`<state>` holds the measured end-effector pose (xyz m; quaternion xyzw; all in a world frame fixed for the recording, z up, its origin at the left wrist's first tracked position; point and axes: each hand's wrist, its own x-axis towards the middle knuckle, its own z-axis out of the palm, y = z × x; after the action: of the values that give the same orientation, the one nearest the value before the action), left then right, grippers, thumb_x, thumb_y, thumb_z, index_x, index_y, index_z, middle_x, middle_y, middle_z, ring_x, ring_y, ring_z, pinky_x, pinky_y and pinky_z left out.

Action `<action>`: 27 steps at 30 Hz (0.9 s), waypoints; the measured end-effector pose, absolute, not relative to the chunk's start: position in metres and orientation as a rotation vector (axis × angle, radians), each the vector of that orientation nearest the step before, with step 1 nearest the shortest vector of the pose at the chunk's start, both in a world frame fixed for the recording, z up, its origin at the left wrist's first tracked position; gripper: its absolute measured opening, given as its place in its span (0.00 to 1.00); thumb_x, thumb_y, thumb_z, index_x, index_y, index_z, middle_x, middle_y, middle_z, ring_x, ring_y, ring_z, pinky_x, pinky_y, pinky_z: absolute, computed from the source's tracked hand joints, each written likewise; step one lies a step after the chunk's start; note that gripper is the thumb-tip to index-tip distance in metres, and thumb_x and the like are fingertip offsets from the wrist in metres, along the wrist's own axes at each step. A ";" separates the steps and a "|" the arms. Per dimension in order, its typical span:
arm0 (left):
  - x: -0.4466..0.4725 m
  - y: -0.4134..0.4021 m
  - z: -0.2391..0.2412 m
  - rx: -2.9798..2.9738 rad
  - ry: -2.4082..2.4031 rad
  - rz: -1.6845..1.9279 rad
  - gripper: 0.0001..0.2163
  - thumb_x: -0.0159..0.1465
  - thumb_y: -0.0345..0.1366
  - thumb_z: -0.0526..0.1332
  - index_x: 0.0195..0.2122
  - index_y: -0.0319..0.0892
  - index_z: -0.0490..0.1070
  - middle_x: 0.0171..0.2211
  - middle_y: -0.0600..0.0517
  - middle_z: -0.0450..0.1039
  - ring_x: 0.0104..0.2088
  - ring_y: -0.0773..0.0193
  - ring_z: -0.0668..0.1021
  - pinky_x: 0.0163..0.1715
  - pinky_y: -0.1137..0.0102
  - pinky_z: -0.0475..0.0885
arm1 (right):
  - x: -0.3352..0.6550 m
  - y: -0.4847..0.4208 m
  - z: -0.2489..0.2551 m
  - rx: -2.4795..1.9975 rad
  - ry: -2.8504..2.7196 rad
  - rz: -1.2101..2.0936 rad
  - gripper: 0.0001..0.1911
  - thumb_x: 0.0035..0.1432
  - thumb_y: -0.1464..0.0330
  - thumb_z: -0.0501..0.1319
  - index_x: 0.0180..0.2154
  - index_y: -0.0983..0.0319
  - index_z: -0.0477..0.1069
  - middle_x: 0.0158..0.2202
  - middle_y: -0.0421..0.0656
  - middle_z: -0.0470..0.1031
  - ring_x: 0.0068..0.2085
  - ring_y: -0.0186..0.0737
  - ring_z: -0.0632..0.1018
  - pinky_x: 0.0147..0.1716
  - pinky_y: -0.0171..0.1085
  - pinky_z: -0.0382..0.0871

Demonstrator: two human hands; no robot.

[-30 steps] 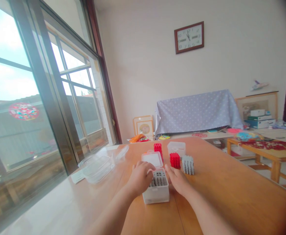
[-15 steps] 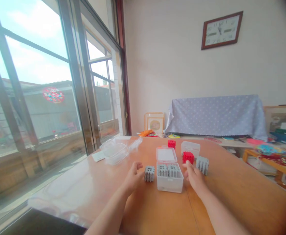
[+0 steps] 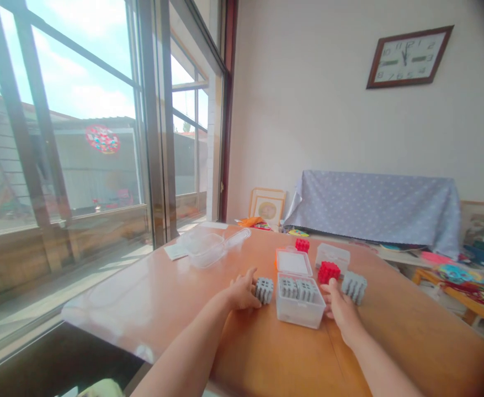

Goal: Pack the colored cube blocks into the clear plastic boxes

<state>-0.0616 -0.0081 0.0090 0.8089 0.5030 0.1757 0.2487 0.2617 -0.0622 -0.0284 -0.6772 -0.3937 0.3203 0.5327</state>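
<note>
My left hand (image 3: 244,290) is at the left side of a grey notched block (image 3: 264,291), thumb and fingers apart; whether they touch it I cannot tell. Two more grey blocks (image 3: 297,288) stand in a clear plastic box (image 3: 300,314), whose lid (image 3: 294,264) is folded back. Close to the box's right wall is my right hand (image 3: 343,313), its fingers loosely stretched and holding nothing. Just beyond that hand sit a red notched block (image 3: 329,272) and another grey block (image 3: 354,288).
A small red block (image 3: 302,245) and a clear container (image 3: 333,256) stand farther back on the table (image 3: 266,353). At the back left lie clear plastic trays (image 3: 206,251) and a pale sheet (image 3: 176,252). A tall window (image 3: 92,149) runs along the left.
My left hand has moved right, up to the grey block beside the box. My right hand stays by the box's right side. The whole view has shifted a little.
</note>
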 end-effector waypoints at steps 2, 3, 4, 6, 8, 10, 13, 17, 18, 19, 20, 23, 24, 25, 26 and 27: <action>-0.060 -0.006 0.006 2.203 1.358 0.494 0.55 0.42 0.41 0.71 0.70 0.49 0.44 0.56 0.48 0.70 0.59 0.44 0.68 0.61 0.52 0.59 | 0.263 -0.064 -0.035 -1.608 -0.925 0.734 0.48 0.57 0.36 0.43 0.56 0.67 0.71 0.37 0.52 0.80 0.30 0.46 0.77 0.30 0.41 0.71; -0.060 -0.005 0.005 2.205 1.352 0.500 0.55 0.42 0.41 0.71 0.70 0.48 0.44 0.56 0.47 0.70 0.59 0.44 0.69 0.60 0.52 0.59 | 0.263 -0.065 -0.038 -1.606 -0.934 0.715 0.47 0.57 0.36 0.43 0.55 0.66 0.72 0.38 0.52 0.80 0.31 0.46 0.78 0.30 0.41 0.71; -0.059 -0.004 0.003 2.208 1.351 0.507 0.55 0.42 0.41 0.71 0.70 0.49 0.44 0.56 0.47 0.70 0.59 0.43 0.69 0.60 0.52 0.59 | 0.262 -0.066 -0.039 -1.607 -0.953 0.694 0.46 0.57 0.36 0.44 0.54 0.66 0.73 0.38 0.52 0.80 0.32 0.47 0.78 0.30 0.41 0.71; -0.058 -0.004 0.002 2.217 1.360 0.517 0.54 0.43 0.41 0.71 0.70 0.50 0.45 0.56 0.47 0.70 0.59 0.43 0.68 0.60 0.52 0.59 | 0.259 -0.068 -0.040 -1.613 -1.013 0.658 0.44 0.58 0.37 0.44 0.52 0.65 0.75 0.38 0.51 0.81 0.32 0.47 0.79 0.31 0.41 0.72; -0.058 -0.005 0.001 2.220 1.378 0.520 0.52 0.43 0.40 0.70 0.69 0.51 0.46 0.56 0.47 0.70 0.59 0.44 0.69 0.59 0.52 0.59 | 0.256 -0.069 -0.038 -1.633 -1.071 0.623 0.44 0.58 0.37 0.43 0.50 0.64 0.76 0.36 0.51 0.81 0.33 0.49 0.79 0.31 0.42 0.72; -0.058 -0.008 0.002 2.220 1.385 0.516 0.52 0.43 0.40 0.70 0.69 0.51 0.47 0.55 0.47 0.70 0.59 0.45 0.69 0.59 0.53 0.60 | 0.253 -0.070 -0.034 -1.658 -1.103 0.588 0.44 0.59 0.37 0.41 0.49 0.64 0.76 0.35 0.51 0.81 0.32 0.50 0.80 0.31 0.42 0.72; -0.060 -0.015 0.005 2.231 1.368 0.510 0.51 0.43 0.40 0.69 0.68 0.51 0.48 0.54 0.46 0.71 0.57 0.46 0.70 0.58 0.55 0.61 | 0.250 -0.071 -0.030 -1.675 -1.099 0.574 0.45 0.59 0.37 0.39 0.48 0.64 0.76 0.35 0.51 0.81 0.32 0.50 0.80 0.31 0.42 0.72; -0.063 -0.030 0.007 2.240 1.358 0.518 0.50 0.43 0.41 0.68 0.68 0.51 0.49 0.55 0.45 0.71 0.58 0.45 0.70 0.59 0.54 0.59 | 0.247 -0.072 -0.025 -1.656 -1.081 0.626 0.43 0.58 0.37 0.40 0.46 0.63 0.76 0.34 0.50 0.81 0.33 0.50 0.81 0.32 0.43 0.72; -0.064 -0.035 0.007 2.240 1.362 0.524 0.50 0.43 0.40 0.68 0.68 0.51 0.49 0.55 0.45 0.71 0.58 0.45 0.69 0.59 0.54 0.58 | 0.246 -0.073 -0.023 -1.646 -1.082 0.641 0.42 0.58 0.37 0.42 0.45 0.62 0.76 0.34 0.49 0.81 0.33 0.49 0.80 0.32 0.42 0.72; -0.065 -0.040 0.007 2.240 1.365 0.532 0.50 0.43 0.40 0.68 0.68 0.50 0.49 0.55 0.45 0.71 0.58 0.44 0.69 0.59 0.54 0.58 | 0.245 -0.074 -0.020 -1.635 -1.079 0.656 0.41 0.57 0.37 0.44 0.44 0.61 0.76 0.33 0.48 0.80 0.32 0.49 0.80 0.32 0.42 0.72; -0.066 -0.044 0.007 2.244 1.366 0.542 0.50 0.43 0.40 0.68 0.68 0.50 0.49 0.55 0.45 0.71 0.58 0.44 0.69 0.59 0.54 0.58 | 0.243 -0.075 -0.018 -1.626 -1.070 0.670 0.40 0.56 0.36 0.45 0.44 0.61 0.76 0.32 0.46 0.79 0.32 0.48 0.80 0.32 0.41 0.72; -0.069 -0.058 0.005 2.267 1.342 0.568 0.49 0.44 0.40 0.68 0.68 0.50 0.49 0.54 0.46 0.71 0.58 0.44 0.69 0.59 0.54 0.58 | 0.239 -0.081 -0.007 -1.626 -1.015 0.700 0.39 0.54 0.36 0.49 0.44 0.61 0.75 0.28 0.42 0.76 0.28 0.43 0.77 0.29 0.40 0.69; -0.071 -0.063 0.004 2.276 1.331 0.574 0.49 0.44 0.40 0.68 0.68 0.50 0.49 0.53 0.46 0.72 0.57 0.45 0.69 0.59 0.54 0.58 | 0.237 -0.083 -0.003 -1.627 -1.005 0.705 0.39 0.53 0.36 0.50 0.44 0.61 0.75 0.26 0.41 0.75 0.26 0.42 0.75 0.28 0.38 0.68; -0.072 -0.067 0.003 2.284 1.321 0.578 0.49 0.44 0.40 0.68 0.68 0.51 0.49 0.53 0.46 0.72 0.57 0.45 0.69 0.58 0.54 0.59 | 0.236 -0.086 0.001 -1.622 -1.008 0.711 0.39 0.53 0.36 0.50 0.44 0.61 0.75 0.25 0.39 0.73 0.24 0.40 0.73 0.26 0.37 0.66; -0.073 -0.070 0.002 2.289 1.315 0.580 0.49 0.44 0.40 0.68 0.68 0.51 0.49 0.53 0.46 0.71 0.56 0.45 0.69 0.58 0.55 0.59 | 0.234 -0.089 0.004 -1.611 -1.027 0.719 0.38 0.53 0.36 0.50 0.43 0.61 0.75 0.23 0.38 0.72 0.23 0.38 0.71 0.24 0.36 0.64; -0.074 -0.074 0.000 2.293 1.312 0.582 0.48 0.44 0.41 0.68 0.68 0.52 0.50 0.53 0.46 0.71 0.56 0.45 0.69 0.57 0.55 0.60 | 0.233 -0.092 0.007 -1.597 -1.059 0.725 0.38 0.53 0.36 0.50 0.43 0.61 0.75 0.21 0.36 0.69 0.22 0.37 0.69 0.23 0.35 0.62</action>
<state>-0.0738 -0.0740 0.0004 0.8275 0.4734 0.2102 0.2166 0.2327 -0.0918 0.0067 -0.6660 -0.4417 0.3023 0.5196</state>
